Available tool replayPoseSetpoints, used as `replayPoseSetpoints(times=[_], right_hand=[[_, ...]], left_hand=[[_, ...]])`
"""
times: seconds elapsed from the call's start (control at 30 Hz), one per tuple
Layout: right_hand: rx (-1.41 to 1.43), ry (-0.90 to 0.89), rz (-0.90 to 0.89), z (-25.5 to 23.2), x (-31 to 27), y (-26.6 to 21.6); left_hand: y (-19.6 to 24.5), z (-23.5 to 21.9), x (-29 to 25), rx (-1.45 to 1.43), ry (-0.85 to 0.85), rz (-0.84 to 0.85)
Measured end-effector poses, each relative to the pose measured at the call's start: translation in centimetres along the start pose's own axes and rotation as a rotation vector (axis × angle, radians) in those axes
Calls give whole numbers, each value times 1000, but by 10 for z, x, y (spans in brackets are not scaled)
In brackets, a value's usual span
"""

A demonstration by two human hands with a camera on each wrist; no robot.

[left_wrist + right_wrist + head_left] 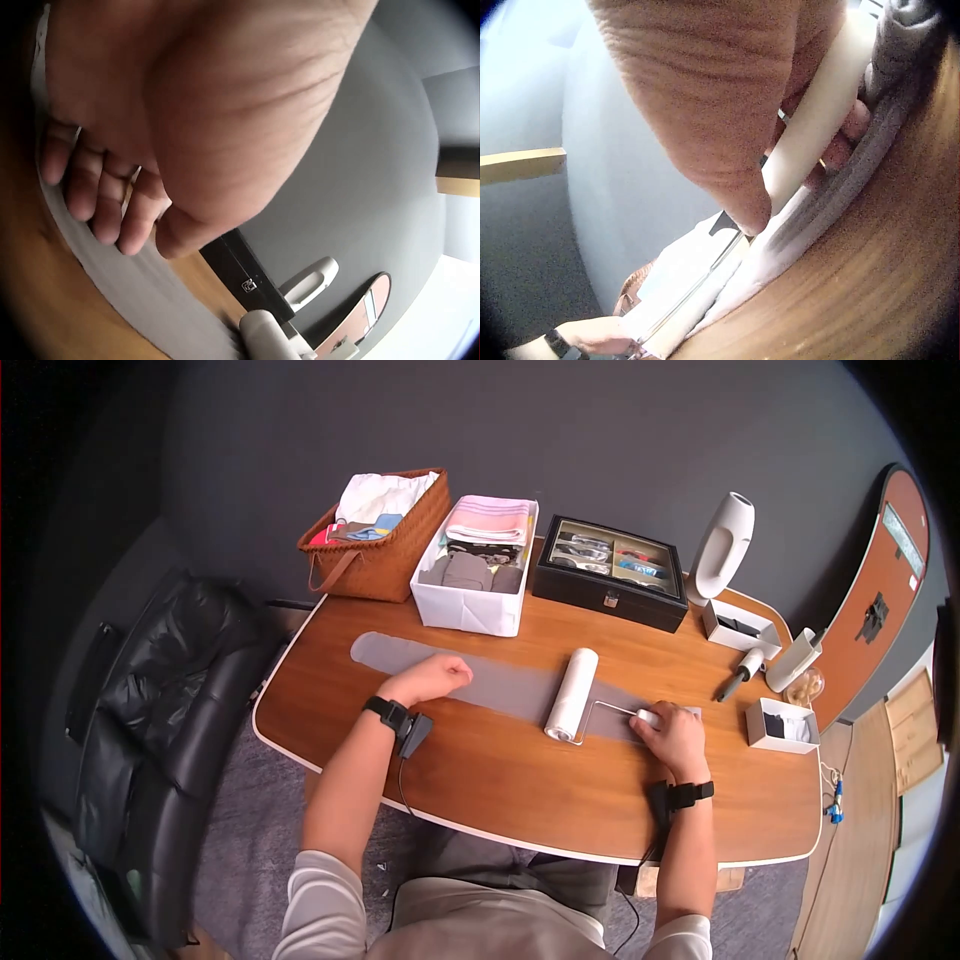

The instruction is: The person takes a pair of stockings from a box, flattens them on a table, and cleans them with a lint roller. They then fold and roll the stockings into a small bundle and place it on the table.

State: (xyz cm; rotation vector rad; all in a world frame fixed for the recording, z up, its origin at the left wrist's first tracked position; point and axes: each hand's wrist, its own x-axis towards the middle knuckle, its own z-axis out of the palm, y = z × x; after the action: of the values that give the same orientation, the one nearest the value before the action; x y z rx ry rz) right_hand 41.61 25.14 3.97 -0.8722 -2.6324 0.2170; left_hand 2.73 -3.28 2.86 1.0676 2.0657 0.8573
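Observation:
A long grey cloth strip (500, 685) lies flat across the wooden table. My left hand (430, 678) rests on its left part, and in the left wrist view the fingers of that hand (109, 195) hang loosely curved over the grey cloth (142, 292). My right hand (675, 740) grips the white handle (648, 718) of a lint roller near the strip's right end; in the right wrist view the thumb and fingers wrap round the handle (814, 120). The white roll (573, 695) lies across the strip, joined to the handle by a thin metal rod (690, 296).
Along the back stand a wicker basket (405, 555), a white fabric box (468, 610) with folded cloths, a black glasses case (610, 600) and a white upright device (722, 550). Small white boxes (783, 742), a small lint roller (742, 672) and a round mirror stand at the right.

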Motion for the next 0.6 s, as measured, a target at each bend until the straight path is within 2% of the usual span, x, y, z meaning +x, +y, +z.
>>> replayPoseSetpoints(times=[0.07, 0.2, 0.4, 0.6], right_hand=[[-3, -6, 12, 0, 2, 1], [28, 23, -5, 6, 3, 8], [22, 12, 23, 1, 2, 4], [5, -12, 32, 0, 1, 4]], left_hand=[[12, -8, -10, -56, -24, -57], [4, -14, -19, -147, -47, -63], [12, -10, -42, -124, 19, -51], [11, -23, -57, -101, -5, -59]])
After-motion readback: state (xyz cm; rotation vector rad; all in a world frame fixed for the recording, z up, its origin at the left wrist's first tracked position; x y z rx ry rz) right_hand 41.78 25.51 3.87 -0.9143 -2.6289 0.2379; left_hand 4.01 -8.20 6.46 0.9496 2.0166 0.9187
